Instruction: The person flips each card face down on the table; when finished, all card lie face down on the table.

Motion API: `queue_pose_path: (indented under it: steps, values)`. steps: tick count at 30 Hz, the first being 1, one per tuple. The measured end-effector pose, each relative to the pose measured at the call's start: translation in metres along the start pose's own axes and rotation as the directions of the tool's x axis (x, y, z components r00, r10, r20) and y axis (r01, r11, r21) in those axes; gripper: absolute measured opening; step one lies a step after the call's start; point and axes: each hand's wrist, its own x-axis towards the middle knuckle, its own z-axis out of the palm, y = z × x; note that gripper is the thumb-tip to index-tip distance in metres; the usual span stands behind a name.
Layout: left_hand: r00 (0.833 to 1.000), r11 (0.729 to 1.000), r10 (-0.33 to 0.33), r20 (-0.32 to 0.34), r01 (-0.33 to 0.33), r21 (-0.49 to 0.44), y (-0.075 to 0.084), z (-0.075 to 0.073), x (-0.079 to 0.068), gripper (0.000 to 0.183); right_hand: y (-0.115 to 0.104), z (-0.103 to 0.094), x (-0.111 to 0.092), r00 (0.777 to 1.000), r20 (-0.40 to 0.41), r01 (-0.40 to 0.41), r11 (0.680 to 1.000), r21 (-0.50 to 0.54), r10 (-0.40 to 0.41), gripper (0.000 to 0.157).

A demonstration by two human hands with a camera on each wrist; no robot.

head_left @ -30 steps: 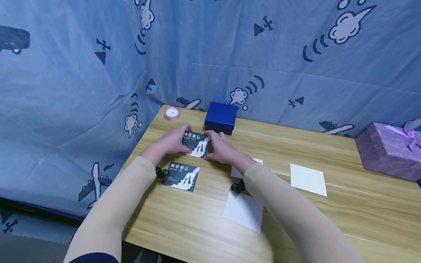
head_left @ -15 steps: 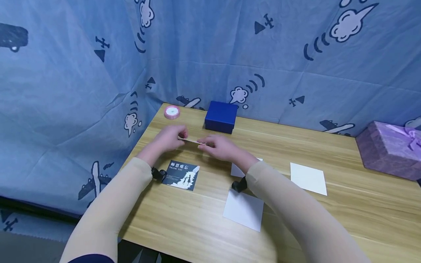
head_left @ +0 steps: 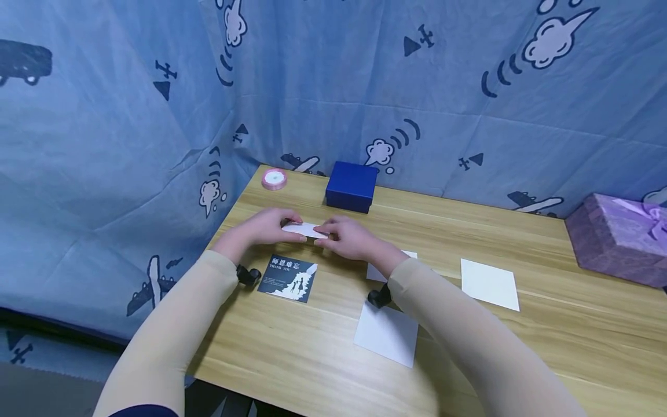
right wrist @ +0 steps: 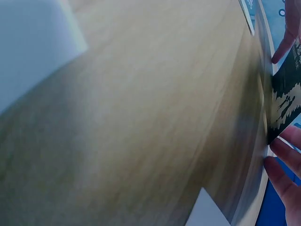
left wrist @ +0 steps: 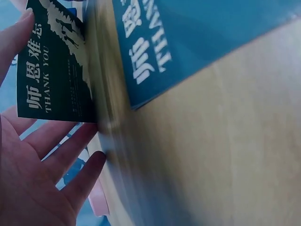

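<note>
Between my left hand (head_left: pixel 266 227) and right hand (head_left: pixel 348 237) a greeting card (head_left: pixel 304 230) is pinched by its two ends, white side up in the head view. In the left wrist view its dark printed face (left wrist: pixel 52 70) reads THANK YOU, with the thumb at its upper edge and the other fingers (left wrist: pixel 80 183) spread below and behind. The right wrist view shows only a corner of the card (right wrist: pixel 286 101), with fingers at its edges. A matching dark card (head_left: pixel 286 279) lies printed side up on the table, just nearer me than the held one.
White cards (head_left: pixel 490 284) lie on the wooden table (head_left: pixel 521 353), one partly under my right forearm. A blue box (head_left: pixel 351 188) and a pink ribbon roll (head_left: pixel 274 179) stand at the back. A purple gift box (head_left: pixel 620 237) sits far right, before a blue curtain (head_left: pixel 333 75).
The held card's dark face was towards the head camera; then it appeared edge-on, and now its white side shows. Both hands turned with it. The other cards stayed put.
</note>
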Motion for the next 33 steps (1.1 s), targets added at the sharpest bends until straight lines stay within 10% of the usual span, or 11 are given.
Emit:
queue_pose_path:
  steps: [13,22,33]
  values:
    - [0.998,0.987,0.032,-0.051,-0.024,0.156,-0.005,0.011,-0.004,0.084,-0.001,0.0,-0.001,0.999,0.038,-0.013,0.992,-0.126,0.018,0.066]
    - [0.999,0.995,0.022,0.039,-0.026,0.1,0.0,0.009,-0.014,0.089,-0.016,0.009,-0.005,0.998,0.019,-0.056,0.971,-0.23,0.062,0.075]
    - [0.99,0.996,0.01,0.141,-0.022,0.086,0.003,0.01,-0.065,0.087,-0.058,0.019,-0.025,0.989,0.122,-0.037,0.931,-0.362,0.087,0.1]
